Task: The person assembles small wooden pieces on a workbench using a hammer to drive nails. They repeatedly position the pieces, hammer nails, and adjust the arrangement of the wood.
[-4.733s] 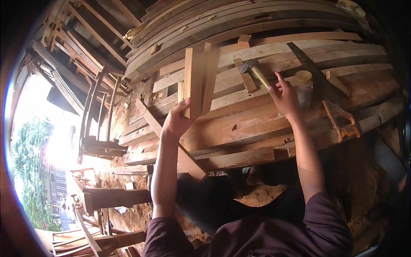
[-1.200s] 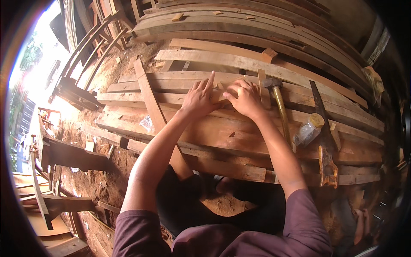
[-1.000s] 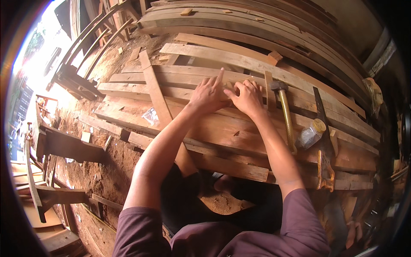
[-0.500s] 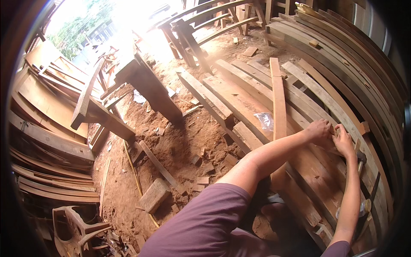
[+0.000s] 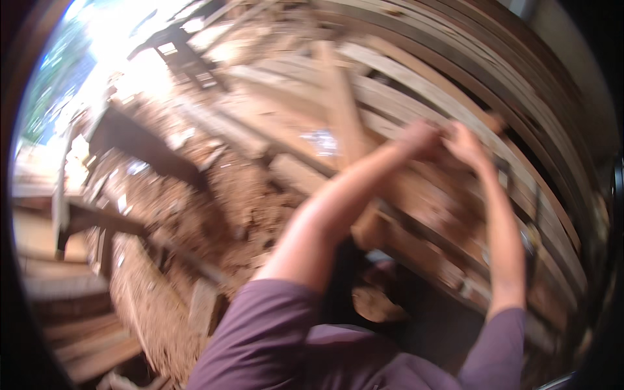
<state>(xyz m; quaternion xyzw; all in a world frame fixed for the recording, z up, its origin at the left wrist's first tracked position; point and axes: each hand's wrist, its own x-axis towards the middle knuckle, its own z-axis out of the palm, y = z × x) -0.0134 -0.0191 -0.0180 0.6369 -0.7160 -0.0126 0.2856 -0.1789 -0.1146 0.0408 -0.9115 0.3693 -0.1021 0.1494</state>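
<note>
The view is smeared by motion. My left hand [image 5: 424, 139] and my right hand [image 5: 464, 145] meet over the stacked planks at the right, fingertips close together. Both look closed, with fingers drawn inward. Whatever is between them is too small and blurred to name. Beneath and around them lie long wooden planks [image 5: 396, 97]. A paler wooden strip [image 5: 341, 107] crosses the planks left of my hands. Beside that strip lies a crumpled clear plastic bag [image 5: 321, 142].
A tall stack of long boards [image 5: 455, 45] curves along the far right. Dark wooden frame parts [image 5: 146, 146] stand at the left on reddish, debris-strewn ground [image 5: 195, 214]. A wood block [image 5: 205, 305] sits near my left sleeve. More boards [image 5: 91, 344] are piled at the lower left.
The whole view has swung, so the planks and my hands now appear further left and higher. My hands stay together over the planks. The picture has become blurred.
</note>
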